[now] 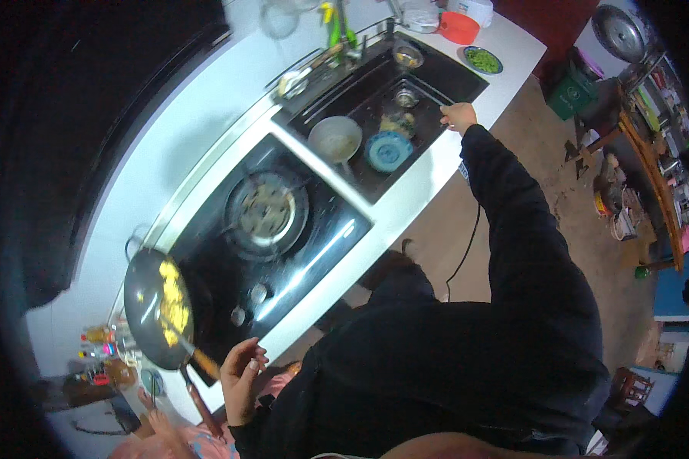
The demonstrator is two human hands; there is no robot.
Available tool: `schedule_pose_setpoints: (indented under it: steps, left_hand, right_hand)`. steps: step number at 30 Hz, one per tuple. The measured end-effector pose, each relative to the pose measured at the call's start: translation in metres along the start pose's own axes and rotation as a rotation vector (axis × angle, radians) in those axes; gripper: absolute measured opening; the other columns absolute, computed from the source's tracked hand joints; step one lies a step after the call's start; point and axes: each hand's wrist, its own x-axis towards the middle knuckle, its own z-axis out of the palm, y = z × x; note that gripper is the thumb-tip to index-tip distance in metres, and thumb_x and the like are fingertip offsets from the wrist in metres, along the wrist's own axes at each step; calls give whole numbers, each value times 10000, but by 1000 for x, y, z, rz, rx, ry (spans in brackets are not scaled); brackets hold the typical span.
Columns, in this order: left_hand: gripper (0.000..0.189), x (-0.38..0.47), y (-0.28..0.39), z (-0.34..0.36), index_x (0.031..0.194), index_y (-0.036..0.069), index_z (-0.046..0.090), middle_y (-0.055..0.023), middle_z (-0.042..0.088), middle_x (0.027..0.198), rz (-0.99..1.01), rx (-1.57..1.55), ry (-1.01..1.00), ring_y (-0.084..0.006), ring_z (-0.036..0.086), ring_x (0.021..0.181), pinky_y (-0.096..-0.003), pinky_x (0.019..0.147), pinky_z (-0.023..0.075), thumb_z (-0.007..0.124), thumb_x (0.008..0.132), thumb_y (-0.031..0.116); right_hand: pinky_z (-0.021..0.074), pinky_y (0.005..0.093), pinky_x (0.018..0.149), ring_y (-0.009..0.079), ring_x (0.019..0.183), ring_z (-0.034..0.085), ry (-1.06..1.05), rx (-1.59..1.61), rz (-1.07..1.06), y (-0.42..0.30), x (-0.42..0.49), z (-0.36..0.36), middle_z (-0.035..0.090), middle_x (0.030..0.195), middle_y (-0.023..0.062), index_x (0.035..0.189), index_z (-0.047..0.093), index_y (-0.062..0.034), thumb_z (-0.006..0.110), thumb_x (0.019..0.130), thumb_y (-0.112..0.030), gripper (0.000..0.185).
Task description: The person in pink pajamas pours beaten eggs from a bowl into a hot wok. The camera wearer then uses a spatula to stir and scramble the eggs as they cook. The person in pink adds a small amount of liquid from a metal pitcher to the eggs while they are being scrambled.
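Note:
My right hand (460, 117) is over the front rim of the black sink (367, 186), its fingers pinched together. Whether anything is between them is too small to tell. In the basin lie a pale round pan (334, 137) with a handle, a blue patterned dish (389, 152) and food scraps (398, 124). My left hand (242, 376) hovers by the front edge of the gas stove, fingers loosely curled and apart, holding nothing. Just beside it is the wooden handle of a spatula (206, 363), whose blade rests in a tilted wok (143, 338) among scrambled eggs (173, 298).
One uncovered burner (267, 211) sits between wok and sink. At lower left another person's hand (162, 423) is near chopsticks and a small bowl (151, 381). Chopped greens (482, 60) stand on the far counter by a red container (459, 28). A dark cord (465, 249) hangs below the counter.

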Motion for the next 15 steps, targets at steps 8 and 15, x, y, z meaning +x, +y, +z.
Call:
schedule_pose_setpoints:
  steps: [8, 15]
  left_hand:
    - [262, 119, 32, 177, 1168, -2, 580, -67, 637, 935, -354, -76, 116, -131, 600, 804, -222, 651, 469, 568, 920, 83]
    - [244, 167, 72, 254, 1147, 4, 585, -55, 642, 909, -465, -41, 194, -133, 609, 782, -232, 653, 476, 571, 914, 77]
  right_hand:
    - [544, 326, 514, 211, 525, 655, 276, 86, 216, 93, 251, -111, 686, 660, 116, 738, 653, 41, 656, 822, -217, 271]
    - [565, 411, 533, 235, 571, 618, 260, 630, 409, 144, 380, -145, 621, 683, 169, 823, 581, 44, 597, 899, -250, 304]
